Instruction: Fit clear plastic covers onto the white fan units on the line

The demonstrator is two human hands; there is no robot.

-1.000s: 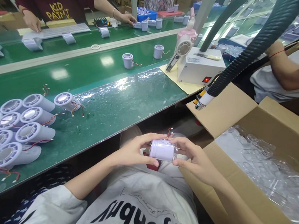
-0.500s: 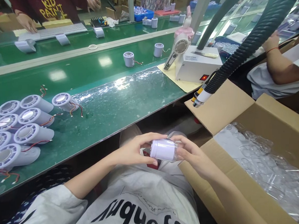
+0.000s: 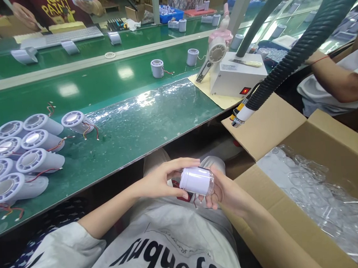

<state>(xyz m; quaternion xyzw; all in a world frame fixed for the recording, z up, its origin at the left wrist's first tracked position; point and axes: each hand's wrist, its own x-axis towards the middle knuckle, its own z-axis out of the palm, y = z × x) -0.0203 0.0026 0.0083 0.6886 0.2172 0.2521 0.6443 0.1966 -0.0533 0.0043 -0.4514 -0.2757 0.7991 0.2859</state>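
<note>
Above my lap I hold a lavender cylindrical housing (image 3: 194, 181) on its side, with a clear plastic cup (image 3: 211, 182) fitted over its right end. My left hand (image 3: 162, 179) grips the rimmed left end between thumb and fingers. Against the clear end, my right hand (image 3: 226, 187) has its palm pressed close and several fingertips showing below. A dark red wire hangs under the housing, partly hidden. To the right an open cardboard box (image 3: 280, 198) holds many clear plastic cups (image 3: 319, 194).
Several lavender housings with wires (image 3: 32, 161) lie on the green table (image 3: 136, 132) at left. Two more stand on the conveyor belt (image 3: 97, 80). A white box-shaped device (image 3: 239, 77) and a black corrugated hose (image 3: 286, 54) are at right. Co-workers sit across and at right.
My right hand has turned, its palm now against the clear end and its fingers underneath. Housings on the near belt have shifted right, those on the far belt left. The co-worker's hands opposite have moved.
</note>
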